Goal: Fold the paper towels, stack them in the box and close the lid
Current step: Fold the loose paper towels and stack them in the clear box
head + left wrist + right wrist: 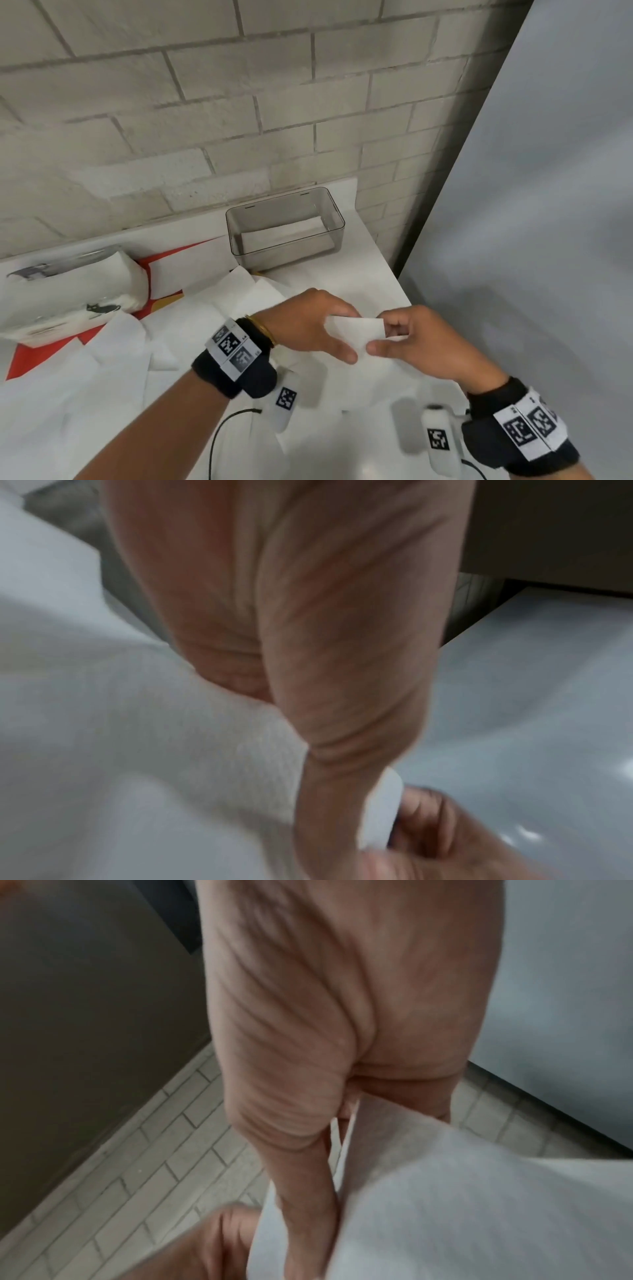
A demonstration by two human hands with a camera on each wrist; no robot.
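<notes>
Both hands pinch one folded paper towel (354,331) above the table (383,274) — L hand (305,325) has thumb and fingers on its left end, R hand (418,339) on its right end. Towel sits between the two grips, off the surface. Loose sheets (113,346) lie left & beneath. Clear box (236,236), lid off, stands beyond w/ one towel inside.

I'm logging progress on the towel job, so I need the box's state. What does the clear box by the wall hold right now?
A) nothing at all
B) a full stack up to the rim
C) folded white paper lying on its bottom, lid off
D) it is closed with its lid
C: in the head view the clear box stands open with no lid on it, and folded white paper lies low on its bottom.
</notes>
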